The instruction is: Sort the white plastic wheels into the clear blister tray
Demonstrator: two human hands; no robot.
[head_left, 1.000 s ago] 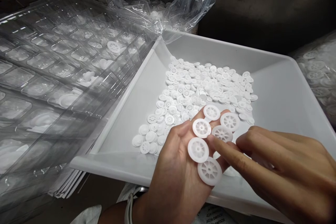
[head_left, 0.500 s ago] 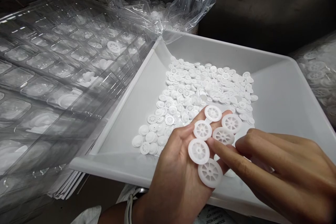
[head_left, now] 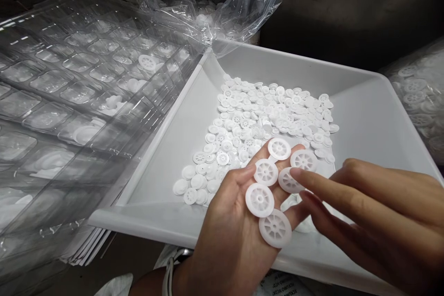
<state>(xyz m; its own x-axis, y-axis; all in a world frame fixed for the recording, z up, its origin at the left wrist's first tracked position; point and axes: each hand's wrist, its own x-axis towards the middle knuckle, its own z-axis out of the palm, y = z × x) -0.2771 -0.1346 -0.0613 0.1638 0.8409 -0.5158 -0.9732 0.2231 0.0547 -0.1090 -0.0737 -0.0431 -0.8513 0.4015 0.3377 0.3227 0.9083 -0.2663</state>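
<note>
Lying on the unclenched left hand [head_left: 236, 231], white wheels [head_left: 259, 200] sit leftward of the right hand [head_left: 371, 210]. It touches one without gripping.

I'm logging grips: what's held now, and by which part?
The left hand supports several white spoked discs by their undersides, across palm and fingers. The right hand covers part of one disc; any grip there cannot be told.
</note>
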